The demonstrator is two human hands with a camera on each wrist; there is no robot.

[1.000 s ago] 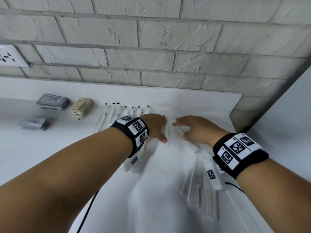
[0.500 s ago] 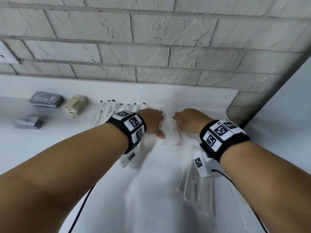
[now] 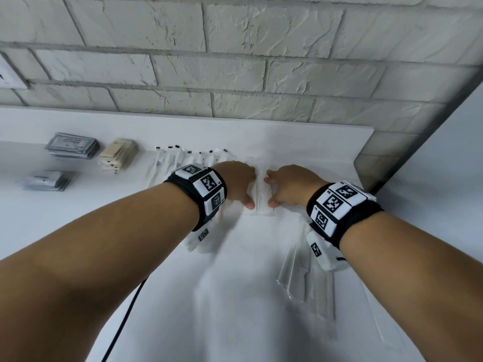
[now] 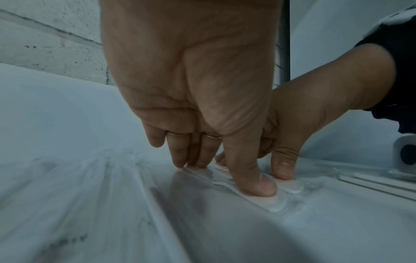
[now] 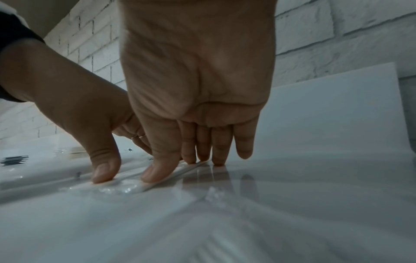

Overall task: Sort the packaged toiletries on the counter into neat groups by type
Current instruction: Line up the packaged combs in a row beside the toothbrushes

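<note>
Two white combs in clear wrappers (image 3: 264, 198) lie side by side near the back of the white counter (image 3: 235, 309). My left hand (image 3: 241, 185) presses on them from the left with straight fingers and thumb. From the right, my right hand (image 3: 286, 186) does the same. In the left wrist view the left hand (image 4: 225, 175) has its thumb flat on a wrapped comb (image 4: 276, 204). In the right wrist view the right hand (image 5: 180, 165) touches the wrapper (image 5: 126, 188) with thumb and fingertips. Neither hand curls round anything.
Along the back stand two stacks of grey sachets (image 3: 72, 145) (image 3: 47, 180), a beige packet stack (image 3: 119, 155) and a row of long wrapped items with black tips (image 3: 177, 158). Loose clear-wrapped combs (image 3: 305, 278) lie under my right wrist. A brick wall (image 3: 235, 61) backs the counter.
My right hand has slid left towards the left hand, bringing one wrapped comb up against the other. The two hands now stand close together on the pair.
</note>
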